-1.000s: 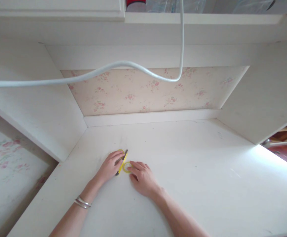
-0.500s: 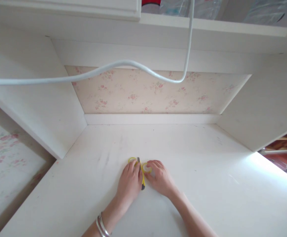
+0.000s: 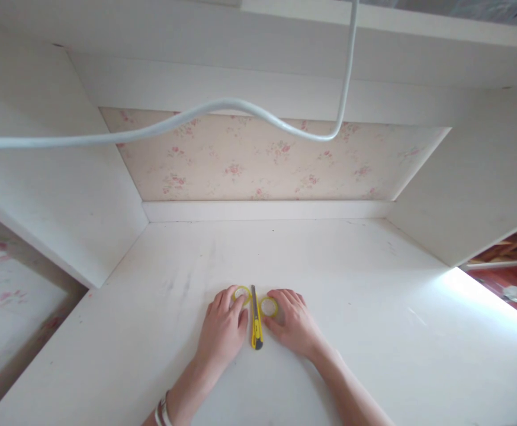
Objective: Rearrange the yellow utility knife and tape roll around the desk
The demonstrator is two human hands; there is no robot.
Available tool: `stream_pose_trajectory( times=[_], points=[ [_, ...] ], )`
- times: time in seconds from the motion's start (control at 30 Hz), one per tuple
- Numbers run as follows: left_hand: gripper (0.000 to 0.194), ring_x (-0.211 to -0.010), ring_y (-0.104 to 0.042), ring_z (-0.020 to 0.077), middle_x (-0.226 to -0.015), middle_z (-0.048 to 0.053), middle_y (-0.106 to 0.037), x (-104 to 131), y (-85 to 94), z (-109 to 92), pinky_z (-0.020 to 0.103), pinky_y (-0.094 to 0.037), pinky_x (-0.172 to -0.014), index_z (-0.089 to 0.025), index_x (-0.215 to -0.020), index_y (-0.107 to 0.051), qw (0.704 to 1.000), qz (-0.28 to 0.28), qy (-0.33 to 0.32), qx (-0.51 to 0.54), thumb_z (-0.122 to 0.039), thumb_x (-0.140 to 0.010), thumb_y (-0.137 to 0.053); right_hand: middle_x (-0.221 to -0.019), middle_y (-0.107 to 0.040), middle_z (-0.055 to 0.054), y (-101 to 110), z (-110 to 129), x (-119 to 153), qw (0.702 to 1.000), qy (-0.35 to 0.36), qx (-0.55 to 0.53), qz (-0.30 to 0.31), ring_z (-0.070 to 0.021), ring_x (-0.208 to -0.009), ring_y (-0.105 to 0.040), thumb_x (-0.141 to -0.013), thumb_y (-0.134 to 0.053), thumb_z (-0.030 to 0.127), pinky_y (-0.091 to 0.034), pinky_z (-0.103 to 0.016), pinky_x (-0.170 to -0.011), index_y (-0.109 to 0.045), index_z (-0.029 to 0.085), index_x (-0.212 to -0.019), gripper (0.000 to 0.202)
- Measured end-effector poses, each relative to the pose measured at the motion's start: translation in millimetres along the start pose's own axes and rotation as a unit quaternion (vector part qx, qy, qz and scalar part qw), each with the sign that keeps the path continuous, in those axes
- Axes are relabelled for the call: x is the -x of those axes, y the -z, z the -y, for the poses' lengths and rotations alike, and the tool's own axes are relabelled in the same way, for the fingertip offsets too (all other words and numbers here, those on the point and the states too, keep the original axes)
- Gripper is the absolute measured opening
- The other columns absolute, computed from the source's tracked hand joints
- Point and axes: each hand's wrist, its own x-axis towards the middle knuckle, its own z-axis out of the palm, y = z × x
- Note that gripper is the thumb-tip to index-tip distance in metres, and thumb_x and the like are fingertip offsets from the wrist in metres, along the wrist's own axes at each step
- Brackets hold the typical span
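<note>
Left hand (image 3: pixel 220 334) and right hand (image 3: pixel 294 325), fingers curved, grip unclear, touched the left roll (image 3: pixel 241 292) and right roll (image 3: pixel 269 307) at the utility knife's (image 3: pixel 256 318) eleven and two o'clock, the row seemingly formed but neither hand lifted away.

No lettering is coming out readable; on the yellow part of the utility knife (image 3: pixel 256 324), which is lying between the left hand (image 3: pixel 222 328) and the right hand (image 3: pixel 292 324), a small dark mark is showing, too tiny to be read.
</note>
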Motion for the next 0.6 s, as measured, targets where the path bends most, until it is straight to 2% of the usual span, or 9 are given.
stream_pose_trajectory(
  times=[0.2, 0.33, 0.43, 0.6],
  points=[
    [0.015, -0.097, -0.053, 0.0243, -0.105, 0.007, -0.057, -0.8, 2.0, 6.0, 0.041, -0.045, -0.085, -0.024, -0.096, -0.062, 1.000, -0.005, 0.016, -0.023, -0.028, -0.081, -0.059, -0.110, -0.060, -0.008, -3.4, -2.1, 0.3, 1.000, -0.014, 0.006, -0.010, -0.0241, -0.105, -0.052, -0.077, -0.063, 0.029, -0.039, -0.040, -0.092, -0.053, 0.022, -0.113, 0.039],
    [0.013, -0.087, -0.056, 0.0215, -0.096, 0.006, -0.059, -1.2, 2.8, 8.4, 0.038, -0.045, -0.079, -0.022, -0.087, -0.062, 0.999, 0.009, 0.031, -0.012, -0.033, -0.082, -0.060, -0.112, -0.060, -0.008, -1.5, -2.1, 0.5, 1.000, -0.009, 0.006, -0.001, -0.0246, -0.108, -0.051, -0.074, -0.065, 0.032, -0.038, -0.041, -0.093, -0.053, 0.023, -0.115, 0.044],
    [0.012, -0.093, -0.058, 0.0220, -0.100, 0.006, -0.061, -1.4, 0.3, 11.0, 0.039, -0.046, -0.084, -0.021, -0.092, -0.061, 0.999, 0.002, 0.024, 0.026, -0.030, -0.084, -0.057, -0.116, -0.059, -0.007, 1.7, -2.7, 1.0, 1.000, -0.007, -0.003, 0.016, -0.0248, -0.111, -0.049, -0.072, -0.065, 0.028, -0.036, -0.041, -0.095, -0.051, 0.024, -0.118, 0.049],
    [0.022, -0.106, -0.057, 0.0186, -0.114, 0.004, -0.061, -2.6, -3.1, 16.6, 0.037, -0.046, -0.095, -0.023, -0.104, -0.061, 0.995, -0.009, 0.012, 0.098, -0.022, -0.092, -0.043, -0.117, -0.060, -0.007, 1.5, -6.3, 0.9, 0.999, -0.018, -0.026, 0.015, -0.0233, -0.112, -0.049, -0.069, -0.062, 0.019, -0.036, -0.040, -0.097, -0.050, 0.023, -0.120, 0.052]
  ],
)
